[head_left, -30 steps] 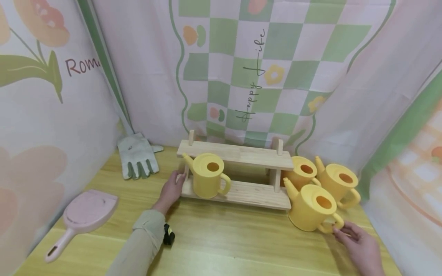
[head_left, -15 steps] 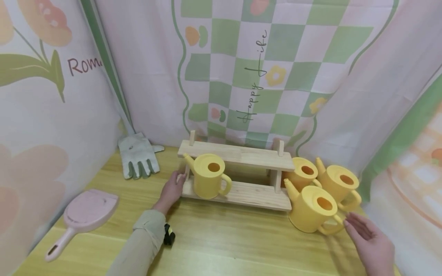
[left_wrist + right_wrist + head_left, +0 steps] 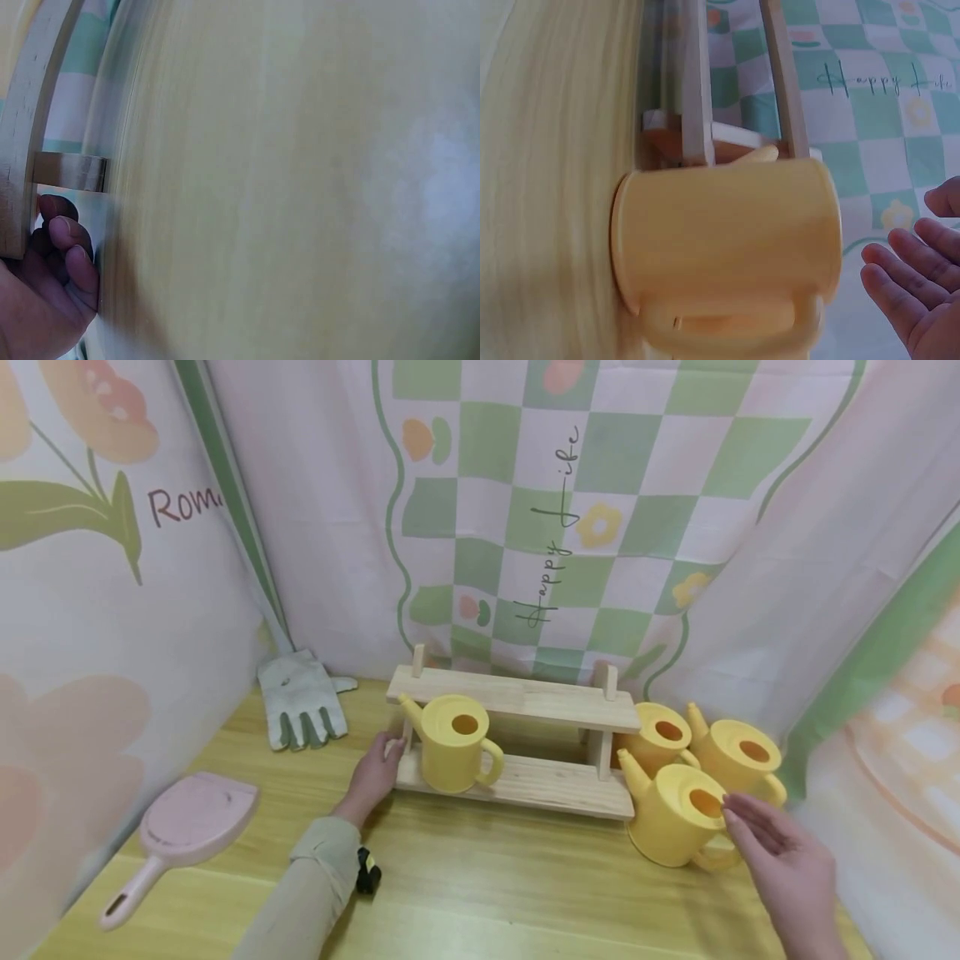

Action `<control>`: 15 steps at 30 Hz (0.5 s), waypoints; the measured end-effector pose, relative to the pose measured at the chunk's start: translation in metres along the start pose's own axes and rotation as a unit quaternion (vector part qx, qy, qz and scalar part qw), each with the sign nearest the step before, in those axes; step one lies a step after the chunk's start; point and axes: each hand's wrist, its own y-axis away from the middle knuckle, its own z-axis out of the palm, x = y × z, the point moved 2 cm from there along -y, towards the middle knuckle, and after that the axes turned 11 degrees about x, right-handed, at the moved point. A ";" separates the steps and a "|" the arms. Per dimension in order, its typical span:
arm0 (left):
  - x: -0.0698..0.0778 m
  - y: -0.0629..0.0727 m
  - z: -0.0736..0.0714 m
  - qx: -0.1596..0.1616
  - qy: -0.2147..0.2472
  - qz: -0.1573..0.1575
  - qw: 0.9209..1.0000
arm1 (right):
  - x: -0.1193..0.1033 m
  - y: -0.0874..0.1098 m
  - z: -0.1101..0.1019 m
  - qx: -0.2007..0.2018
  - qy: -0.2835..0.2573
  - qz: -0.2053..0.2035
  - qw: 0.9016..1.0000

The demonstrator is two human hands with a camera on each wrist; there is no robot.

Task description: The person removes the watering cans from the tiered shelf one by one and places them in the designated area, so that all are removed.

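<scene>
A two-tier wooden shelf (image 3: 551, 787) stands on the table, one yellow watering can (image 3: 444, 758) on the left part of its lower board. My left hand (image 3: 372, 774) holds the shelf's left end; in the left wrist view its fingers (image 3: 81, 270) curl beneath the board (image 3: 21, 142). At the right, my right hand (image 3: 787, 868) hovers with extended fingers by the opening and handle of the nearest watering can (image 3: 663, 827). The right wrist view shows a gap between that hand (image 3: 922, 289) and the can's body (image 3: 727, 232). Two more watering cans, one (image 3: 641, 745) partly hidden, stand behind.
A grey-white work glove (image 3: 300, 693) lies at the back left of the table. Nearer on that side is a pink dustpan (image 3: 197, 818). A small black object (image 3: 367, 872) sits beside my left sleeve. Printed fabric (image 3: 330, 527) hangs close behind the shelf.
My right hand has come off the nearest can's handle, drawn a little right, then moved up and back left toward the can's top. My left hand and the cans stay put.
</scene>
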 end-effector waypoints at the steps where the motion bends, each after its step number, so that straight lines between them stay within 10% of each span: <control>1: 0.000 0.000 0.000 0.000 0.000 0.001 1.000 | -0.003 0.000 0.003 -0.003 -0.005 -0.006 1.000; 15: -0.002 -0.002 0.001 -0.001 -0.002 -0.003 1.000 | -0.030 0.002 0.048 -0.047 -0.063 -0.080 0.994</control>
